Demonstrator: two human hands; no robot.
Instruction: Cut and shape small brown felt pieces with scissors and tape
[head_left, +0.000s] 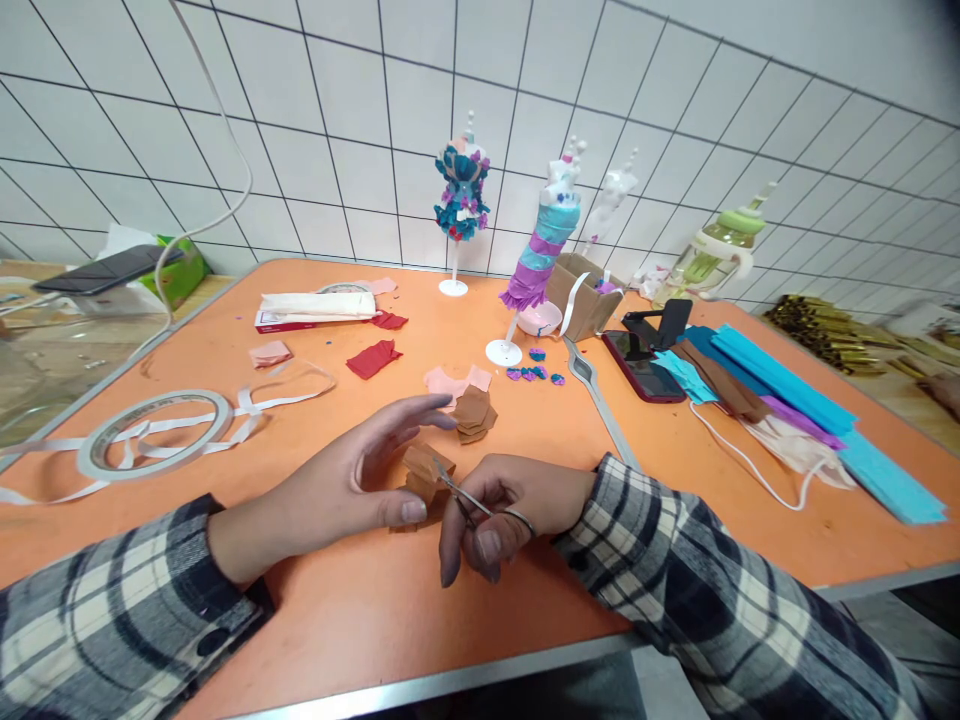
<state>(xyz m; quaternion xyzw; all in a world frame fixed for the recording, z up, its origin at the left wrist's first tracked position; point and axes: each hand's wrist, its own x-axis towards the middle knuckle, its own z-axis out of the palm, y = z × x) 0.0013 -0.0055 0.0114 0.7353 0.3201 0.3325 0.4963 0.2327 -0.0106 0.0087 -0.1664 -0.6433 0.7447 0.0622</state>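
We hold the scissors [469, 497] in our right hand [499, 505], the fingers closed around the handles and the blades pointing away to the upper left, their tips at the brown paper [422, 468]. Our left hand [360, 475] is wide, the fingers arched well apart from the thumb. The thumb lies just beside the brown paper; we cannot tell whether it presses on it. That paper sits between our two hands, near the front of the orange table [322, 620], and its lower part is partly hidden by them.

Just beyond our fingers we see a brown stack [474, 412], with pink paper [439, 380] just behind it. Farther left lie red paper [373, 359], a long box [319, 308] and, nearer our left sleeve, a tape roll [94, 440] with white ribbon [251, 402] looping about it.

Behind the brown stack, a striped figure [538, 245] leans on its round white base, small purple and blue cutouts [529, 374] near its foot. A ruffled figure [463, 190] stands upright farther back, near the tiled wall. To our right we have a phone [645, 368] and, beside it, folded blue paper [780, 375].
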